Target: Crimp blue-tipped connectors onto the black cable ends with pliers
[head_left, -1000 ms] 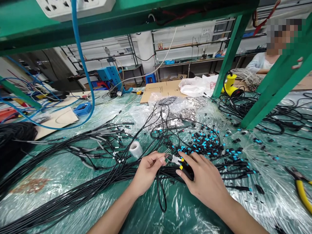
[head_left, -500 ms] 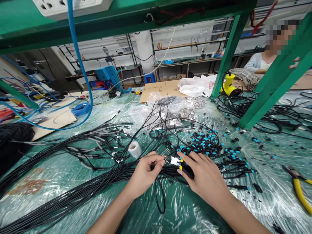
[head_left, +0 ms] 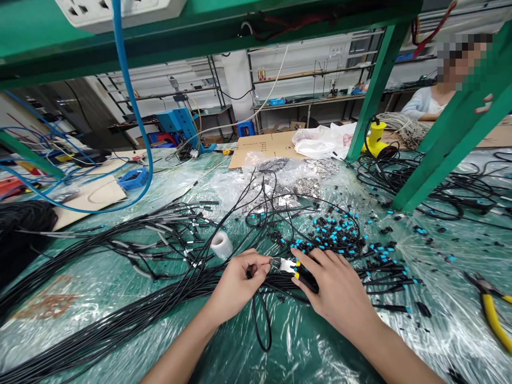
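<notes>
My left hand [head_left: 240,282] is closed in a pinch on a thin black cable [head_left: 269,336], whose loop hangs below the fingers. The cable's tip is mostly hidden by the fingertips. In my right hand [head_left: 340,290] is a pair of small pliers [head_left: 286,265] with black and yellow handles, its bright jaws pointing left. The jaws reach to my left fingertips; exactly what lies between them is too small to make out. Beneath both hands runs a thick bundle of black cables [head_left: 160,298]. Just beyond the right hand lies a pile of small black and blue connectors [head_left: 336,234].
A white roll [head_left: 221,245] stands beyond my left hand. Yellow-handled cutters [head_left: 494,320] lie at the right. Bags of metal parts [head_left: 284,194] sit farther back. A green frame post [head_left: 436,154] rises at the right, and a blue hose [head_left: 134,101] hangs at the left. A co-worker sits across.
The plier jaws look closer together than before. Both hands have stayed almost in place, and the cable loop hangs nearly the same.
</notes>
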Action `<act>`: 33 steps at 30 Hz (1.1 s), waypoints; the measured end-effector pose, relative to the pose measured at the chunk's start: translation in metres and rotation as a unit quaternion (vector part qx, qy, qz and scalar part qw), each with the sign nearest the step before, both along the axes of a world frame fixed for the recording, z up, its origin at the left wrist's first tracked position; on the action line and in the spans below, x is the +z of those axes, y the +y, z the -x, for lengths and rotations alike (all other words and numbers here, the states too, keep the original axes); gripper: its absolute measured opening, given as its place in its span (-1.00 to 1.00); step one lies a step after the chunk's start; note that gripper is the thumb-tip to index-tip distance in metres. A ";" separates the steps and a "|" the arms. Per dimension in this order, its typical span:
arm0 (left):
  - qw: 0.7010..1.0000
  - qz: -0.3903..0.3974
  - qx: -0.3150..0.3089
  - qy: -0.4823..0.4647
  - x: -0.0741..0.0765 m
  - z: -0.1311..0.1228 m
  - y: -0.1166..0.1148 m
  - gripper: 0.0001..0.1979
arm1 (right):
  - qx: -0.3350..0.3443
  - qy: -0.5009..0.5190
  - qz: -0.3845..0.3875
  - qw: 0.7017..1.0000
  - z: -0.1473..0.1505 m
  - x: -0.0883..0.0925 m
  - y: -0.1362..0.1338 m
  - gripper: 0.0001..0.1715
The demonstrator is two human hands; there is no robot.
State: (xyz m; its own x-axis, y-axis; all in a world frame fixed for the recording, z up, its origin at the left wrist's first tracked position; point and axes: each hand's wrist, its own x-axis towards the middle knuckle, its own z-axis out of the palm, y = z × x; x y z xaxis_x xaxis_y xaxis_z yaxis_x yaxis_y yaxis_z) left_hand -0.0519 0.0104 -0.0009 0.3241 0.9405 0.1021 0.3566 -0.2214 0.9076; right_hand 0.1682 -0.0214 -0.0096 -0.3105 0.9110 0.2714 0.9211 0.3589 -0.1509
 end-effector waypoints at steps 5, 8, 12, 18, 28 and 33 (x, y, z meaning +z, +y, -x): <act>1.000 0.004 -0.002 -0.005 -0.002 0.000 0.001 -0.80 | 0.004 -0.005 -0.001 1.000 0.000 0.000 0.002 -0.39; 1.000 0.007 0.000 -0.010 -0.002 0.000 0.002 -0.80 | 0.004 -0.010 0.002 1.000 0.000 0.000 0.002 -0.40; 0.999 0.025 0.003 -0.032 -0.002 0.000 0.002 -0.79 | 0.000 -0.005 -0.003 1.000 0.001 -0.001 0.001 -0.42; 0.999 0.029 0.003 -0.045 -0.002 -0.001 0.002 -0.80 | 0.001 0.004 -0.026 1.000 0.000 -0.003 0.002 -0.39; 0.998 0.031 0.005 -0.058 -0.004 0.000 0.001 -0.80 | -0.004 -0.008 -0.010 1.000 0.002 -0.003 -0.001 -0.46; 0.996 0.039 0.002 -0.083 -0.004 0.000 0.002 -0.78 | -0.015 0.002 0.010 1.000 0.005 -0.001 -0.002 -0.50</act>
State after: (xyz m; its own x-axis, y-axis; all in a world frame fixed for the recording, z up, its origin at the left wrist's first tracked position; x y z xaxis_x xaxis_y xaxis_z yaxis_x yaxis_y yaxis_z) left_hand -0.0521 0.0120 -0.0054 0.3056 0.9488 0.0797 0.2012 -0.1461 0.9686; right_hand 0.1628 -0.0237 -0.0108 -0.2822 0.9253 0.2534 0.9307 0.3282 -0.1617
